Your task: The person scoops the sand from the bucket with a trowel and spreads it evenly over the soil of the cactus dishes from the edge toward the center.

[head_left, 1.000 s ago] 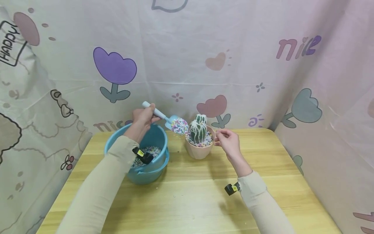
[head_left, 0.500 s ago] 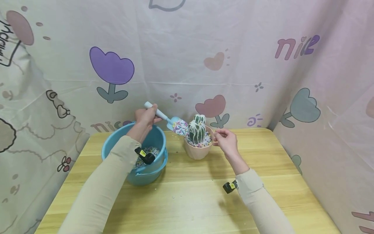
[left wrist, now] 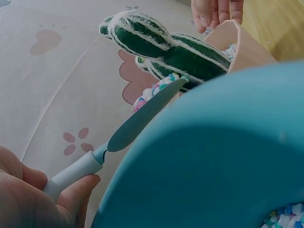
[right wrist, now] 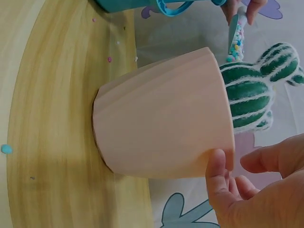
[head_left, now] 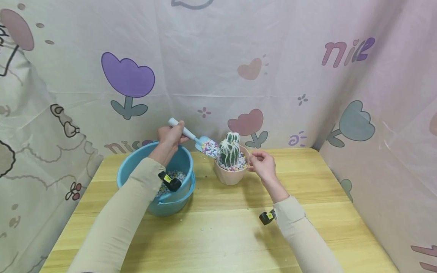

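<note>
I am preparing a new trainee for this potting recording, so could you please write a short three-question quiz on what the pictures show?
1. True or false: the scoop in the left hand is empty.
2. What does the right hand touch? A) the blue bucket B) the rim of the pink pot C) the cactus
3. Fill in: the blue bucket holds coloured ____.

Key
1. False: it carries coloured pebbles beside the cactus.
2. B: the thumb and fingers pinch the pot's rim on the side away from the scoop.
3. Pebbles, lying in its bottom.
</note>
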Demonstrator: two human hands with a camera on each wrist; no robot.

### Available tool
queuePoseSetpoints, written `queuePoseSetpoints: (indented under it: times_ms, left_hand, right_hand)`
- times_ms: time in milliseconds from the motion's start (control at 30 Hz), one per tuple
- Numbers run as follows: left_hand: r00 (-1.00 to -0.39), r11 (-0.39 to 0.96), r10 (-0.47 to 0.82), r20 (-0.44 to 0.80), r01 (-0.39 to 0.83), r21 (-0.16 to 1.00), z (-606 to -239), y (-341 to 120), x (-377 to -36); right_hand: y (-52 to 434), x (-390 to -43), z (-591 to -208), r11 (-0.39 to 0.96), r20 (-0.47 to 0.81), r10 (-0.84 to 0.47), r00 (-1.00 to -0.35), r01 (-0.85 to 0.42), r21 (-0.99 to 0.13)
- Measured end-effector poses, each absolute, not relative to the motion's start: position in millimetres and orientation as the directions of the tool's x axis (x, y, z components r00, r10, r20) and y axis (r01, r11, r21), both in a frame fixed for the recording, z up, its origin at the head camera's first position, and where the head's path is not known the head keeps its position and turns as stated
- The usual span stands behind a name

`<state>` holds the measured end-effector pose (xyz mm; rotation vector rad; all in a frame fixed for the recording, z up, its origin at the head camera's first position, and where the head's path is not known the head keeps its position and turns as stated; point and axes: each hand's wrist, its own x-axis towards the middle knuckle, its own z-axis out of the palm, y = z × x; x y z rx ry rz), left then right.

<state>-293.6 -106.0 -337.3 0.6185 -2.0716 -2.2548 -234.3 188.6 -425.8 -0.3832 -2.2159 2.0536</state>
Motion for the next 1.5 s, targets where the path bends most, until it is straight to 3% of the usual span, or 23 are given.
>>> queuePoseSetpoints:
  times_ms: [367,933,1500]
  left_hand:
    - [-0.922,-0.084,-0.284,-0.265,-0.252,0.964,-339,-107,-293]
    - [-0.922,-0.040,-0.283,-0.265,-0.265,0.963,-336,-103,-287]
    - [-0.916,-0.019,-0.285,-0.284,-0.290,0.957,-334,-101,-285]
  right_hand:
    - [189,-238,-431,0.044,-0.148,0.197,-0.969,0.160,-0.986]
    - [176,-233,-431,-0.085,-0.232,0.165,-0.958,0.221,-0.972]
    - [171,-229,-432,-0.123,-0.249,0.162,-0.955,0.231,-0.965]
